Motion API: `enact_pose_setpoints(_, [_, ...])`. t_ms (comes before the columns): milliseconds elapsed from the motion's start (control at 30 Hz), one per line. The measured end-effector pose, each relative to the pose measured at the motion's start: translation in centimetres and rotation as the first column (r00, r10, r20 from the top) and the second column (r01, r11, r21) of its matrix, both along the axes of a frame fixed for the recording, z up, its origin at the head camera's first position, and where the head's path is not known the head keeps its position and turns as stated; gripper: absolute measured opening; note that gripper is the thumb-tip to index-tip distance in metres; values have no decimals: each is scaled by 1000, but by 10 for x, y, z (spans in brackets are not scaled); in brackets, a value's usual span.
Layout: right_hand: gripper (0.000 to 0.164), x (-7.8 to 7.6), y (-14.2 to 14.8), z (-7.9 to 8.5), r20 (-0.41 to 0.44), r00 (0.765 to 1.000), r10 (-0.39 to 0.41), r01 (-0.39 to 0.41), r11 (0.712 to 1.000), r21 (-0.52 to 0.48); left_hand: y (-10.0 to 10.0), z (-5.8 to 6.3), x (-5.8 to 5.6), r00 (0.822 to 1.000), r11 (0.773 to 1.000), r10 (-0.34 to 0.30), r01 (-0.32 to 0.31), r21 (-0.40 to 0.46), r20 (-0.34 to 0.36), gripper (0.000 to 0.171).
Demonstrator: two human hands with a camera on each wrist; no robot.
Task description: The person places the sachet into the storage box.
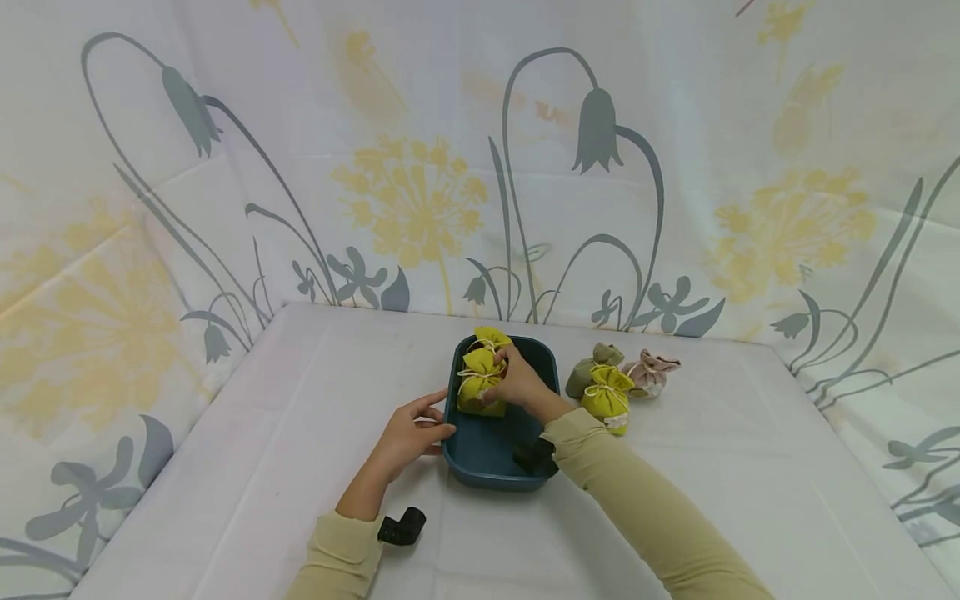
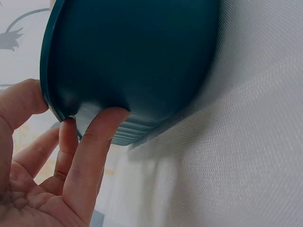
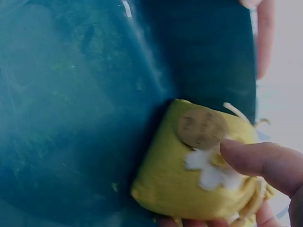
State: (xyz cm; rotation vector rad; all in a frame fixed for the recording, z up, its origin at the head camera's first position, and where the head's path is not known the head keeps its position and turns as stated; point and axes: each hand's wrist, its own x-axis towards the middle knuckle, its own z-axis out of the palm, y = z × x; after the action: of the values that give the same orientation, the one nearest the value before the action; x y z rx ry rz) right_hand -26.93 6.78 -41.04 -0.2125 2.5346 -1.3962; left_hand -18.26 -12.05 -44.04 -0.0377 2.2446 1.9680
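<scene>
My right hand (image 1: 521, 383) holds a yellow drawstring pouch (image 1: 476, 379) inside a dark teal plastic bin (image 1: 487, 454). In the right wrist view the thumb lies on the front of the pouch (image 3: 165, 175), beside a round tag and a white felt flower, with fingertips showing underneath. A second yellow pouch (image 1: 492, 337) stands behind it, at the bin's far end. My left hand (image 1: 405, 433) is at the bin's left side, fingers spread. Its fingertips touch the rim and outer wall of the bin (image 2: 128, 56).
Right of the bin several pouches stand close together: an olive-green one (image 1: 581, 377), a yellow one (image 1: 607, 402) and a pinkish one (image 1: 647, 375). A white cloth (image 1: 337, 358) covers the table. Behind it hangs a flower-printed curtain (image 1: 450, 108).
</scene>
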Motion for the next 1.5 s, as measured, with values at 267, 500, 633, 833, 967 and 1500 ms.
enact_pose_setpoints(267, [63, 6, 14, 16, 24, 1000, 4, -4, 1000, -9, -1, -1, 1, 1000, 1000, -11, 10, 14, 5, 57])
enact_pose_setpoints(500, [61, 17, 25, 27, 44, 999, 16, -12, 996, -88, -1, 0, 0, 1000, 1000, -5, 5, -3, -2, 56])
enact_pose_setpoints(633, [59, 27, 28, 33, 41, 999, 27, -21, 990, -139, -1, 1, 1, 1000, 1000, -1, 1, -11, -7, 57])
enact_pose_setpoints(833, [54, 46, 32, 37, -9, 999, 39, -40, 987, -153, -1, -4, -2, 1000, 1000, -4, 4, -19, -1, 58])
enact_pose_setpoints(967, [52, 59, 37, 38, -44, 998, 48, -54, 984, -170, 0, -4, -3, 1000, 1000, -2, 2, -15, 2, 59])
enact_pose_setpoints(1500, [43, 103, 73, 28, -171, 985, -22, -21, 969, -246, 1, -1, 1, 1000, 1000, -5, 5, 4, -7, 58])
